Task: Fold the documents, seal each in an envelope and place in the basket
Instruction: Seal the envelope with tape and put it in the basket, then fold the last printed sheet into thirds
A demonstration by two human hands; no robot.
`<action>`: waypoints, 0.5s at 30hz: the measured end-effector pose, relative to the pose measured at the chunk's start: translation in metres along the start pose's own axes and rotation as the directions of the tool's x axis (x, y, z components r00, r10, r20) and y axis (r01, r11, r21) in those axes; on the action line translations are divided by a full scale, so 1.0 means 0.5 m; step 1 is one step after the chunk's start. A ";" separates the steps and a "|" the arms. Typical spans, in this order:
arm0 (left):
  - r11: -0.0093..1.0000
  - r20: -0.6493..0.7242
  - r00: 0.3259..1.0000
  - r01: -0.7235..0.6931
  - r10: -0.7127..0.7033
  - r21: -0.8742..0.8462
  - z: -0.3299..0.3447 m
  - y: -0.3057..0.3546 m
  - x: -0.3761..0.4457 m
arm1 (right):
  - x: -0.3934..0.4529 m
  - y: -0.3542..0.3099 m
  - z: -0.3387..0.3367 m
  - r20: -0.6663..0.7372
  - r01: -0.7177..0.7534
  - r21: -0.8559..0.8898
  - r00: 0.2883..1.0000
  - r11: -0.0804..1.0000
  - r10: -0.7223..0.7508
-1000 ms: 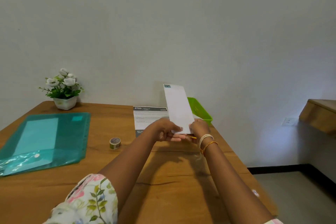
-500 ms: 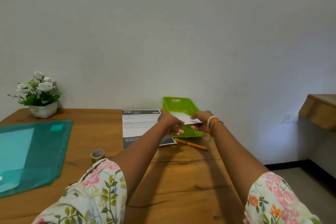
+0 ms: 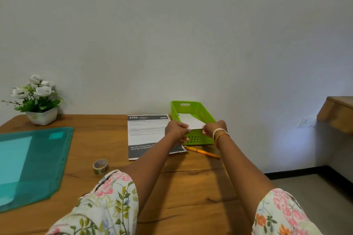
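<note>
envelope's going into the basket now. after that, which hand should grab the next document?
Probably left. Both hands pinch the envelope over the green basket, but the left hand sits right beside the printed sheet; the right hand would have to cross over.

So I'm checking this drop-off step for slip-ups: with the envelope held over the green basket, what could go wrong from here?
1. Both hands, left and right, pinch only the near end of the envelope; its far end may sag and catch the basket wall.
2. The basket sits near the table corner, so a push might slide it toward the edge.
3. A forearm could brush the pencil.
</note>
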State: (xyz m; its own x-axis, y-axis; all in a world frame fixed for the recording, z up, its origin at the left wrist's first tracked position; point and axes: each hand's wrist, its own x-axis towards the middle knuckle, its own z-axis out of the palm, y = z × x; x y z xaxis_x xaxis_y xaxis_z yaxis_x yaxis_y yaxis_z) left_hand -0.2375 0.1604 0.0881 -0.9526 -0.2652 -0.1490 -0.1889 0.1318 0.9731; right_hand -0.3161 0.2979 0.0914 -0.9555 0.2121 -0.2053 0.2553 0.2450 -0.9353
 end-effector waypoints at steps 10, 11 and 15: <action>0.874 -0.087 0.947 -0.248 0.310 0.418 -0.086 -0.096 -0.072 | -0.190 0.065 0.051 -0.301 0.330 -0.110 0.888 0.938 -0.348; 0.862 -0.085 0.942 -0.258 0.325 0.436 -0.102 -0.109 -0.089 | -0.210 0.079 0.067 -0.261 0.365 -0.114 0.886 0.924 -0.383; 0.823 -0.079 0.939 -0.249 0.334 0.511 -0.160 -0.167 -0.157 | -0.280 0.142 0.131 -0.032 0.451 -0.237 0.882 0.860 -0.471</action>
State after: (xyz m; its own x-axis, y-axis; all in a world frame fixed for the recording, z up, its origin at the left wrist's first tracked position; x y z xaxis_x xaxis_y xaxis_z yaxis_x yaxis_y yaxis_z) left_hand -0.1277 0.0940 0.0326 -0.9389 -0.2809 0.1987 -0.0400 0.6626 0.7479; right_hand -0.1741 0.2237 0.0350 -0.9579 0.1016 0.2687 -0.1762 0.5307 -0.8290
